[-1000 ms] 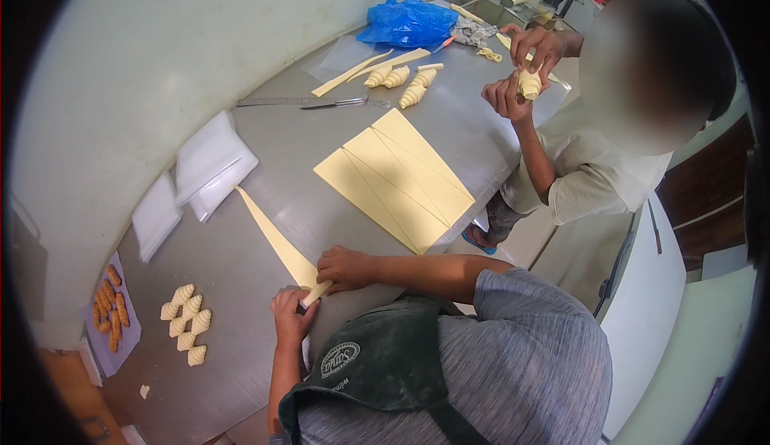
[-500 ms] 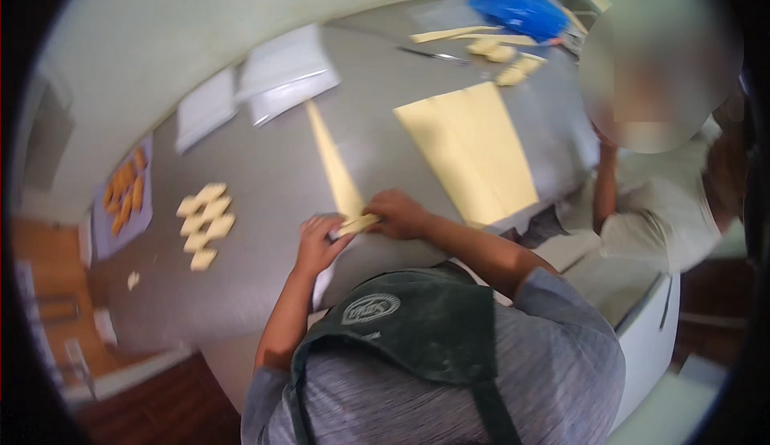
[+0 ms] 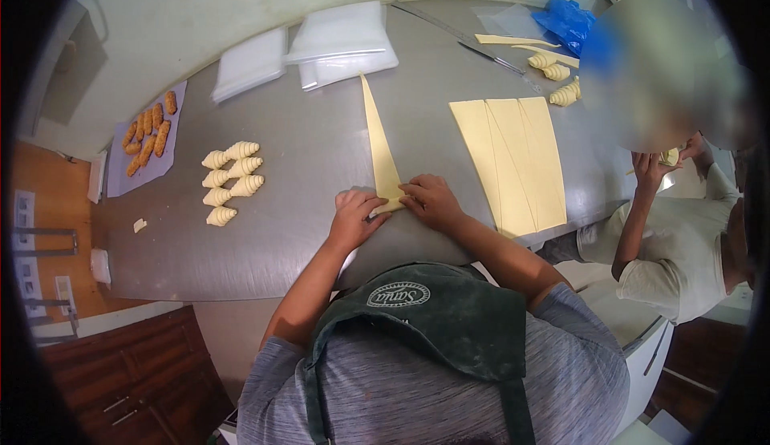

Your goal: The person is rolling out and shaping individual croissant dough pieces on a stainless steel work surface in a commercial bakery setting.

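A long, narrow triangle of pale dough lies on the steel table in front of me, its point toward the plastic sheets. Its wide near end is folded over into a short roll. My left hand grips the left end of that roll between thumb and fingers. At the right end, my right hand pinches the dough with bent fingers. To my right lies a flat dough sheet marked by slanting cut lines. Several unbaked croissants sit in a cluster to my left.
Browned, baked-looking pieces rest on paper at far left. Clear plastic sheets lie along the wall. A knife, a blue plastic bag, dough strips and more croissants are at far right, near a co-worker handling dough.
The whole view has shifted, so the table's things sit farther right, and it is sharper. Both my hands stay on the wide end of the dough. The co-worker's hands have come into sight.
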`<state>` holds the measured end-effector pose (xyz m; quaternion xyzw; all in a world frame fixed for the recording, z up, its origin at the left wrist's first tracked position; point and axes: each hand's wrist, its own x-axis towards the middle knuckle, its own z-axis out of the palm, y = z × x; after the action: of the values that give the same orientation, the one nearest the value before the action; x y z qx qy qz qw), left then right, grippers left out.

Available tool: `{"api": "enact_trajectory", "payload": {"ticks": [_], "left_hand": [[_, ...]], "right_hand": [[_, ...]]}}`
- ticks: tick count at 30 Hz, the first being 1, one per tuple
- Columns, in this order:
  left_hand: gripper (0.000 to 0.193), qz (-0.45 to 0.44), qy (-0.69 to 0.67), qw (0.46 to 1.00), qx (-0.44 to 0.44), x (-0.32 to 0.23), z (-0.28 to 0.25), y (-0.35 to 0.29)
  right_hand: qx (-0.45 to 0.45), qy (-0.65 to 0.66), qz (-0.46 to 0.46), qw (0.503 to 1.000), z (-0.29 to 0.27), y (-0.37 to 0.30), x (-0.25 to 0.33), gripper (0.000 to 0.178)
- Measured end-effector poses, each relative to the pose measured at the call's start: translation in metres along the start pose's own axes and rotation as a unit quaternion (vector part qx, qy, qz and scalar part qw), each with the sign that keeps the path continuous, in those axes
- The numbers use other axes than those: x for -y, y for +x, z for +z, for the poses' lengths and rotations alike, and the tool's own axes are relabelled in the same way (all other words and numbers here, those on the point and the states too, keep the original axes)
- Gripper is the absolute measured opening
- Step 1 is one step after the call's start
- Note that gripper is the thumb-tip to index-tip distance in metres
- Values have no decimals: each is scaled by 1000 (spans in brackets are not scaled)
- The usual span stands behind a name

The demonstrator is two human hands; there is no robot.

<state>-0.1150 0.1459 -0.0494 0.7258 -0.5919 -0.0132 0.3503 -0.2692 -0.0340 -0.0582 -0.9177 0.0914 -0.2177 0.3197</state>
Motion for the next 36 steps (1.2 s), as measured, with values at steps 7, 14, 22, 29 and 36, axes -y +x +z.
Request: {"api": "enact_trajectory", "payload": {"ticks": [7, 14, 22, 29, 36], "left_hand": [[34, 0, -10, 1000, -16, -2, -5, 11], [35, 11, -6, 1000, 3, 9, -5, 20], [32, -7, -29, 1000, -4, 13, -7, 33], [30, -24, -31, 999, -8, 17, -3, 42], [41, -33, 2, 999, 15, 32, 3, 43]], "right_hand": [[13, -13, -55, 998, -3, 2, 0, 31], [-17, -63, -36, 997, -3, 18, 10, 37], [-15, -83, -68, 994, 0, 26, 3, 42], [24, -136, -79, 987, 5, 31, -13, 61], [59, -86, -125, 987, 8, 58, -4, 73]]}}
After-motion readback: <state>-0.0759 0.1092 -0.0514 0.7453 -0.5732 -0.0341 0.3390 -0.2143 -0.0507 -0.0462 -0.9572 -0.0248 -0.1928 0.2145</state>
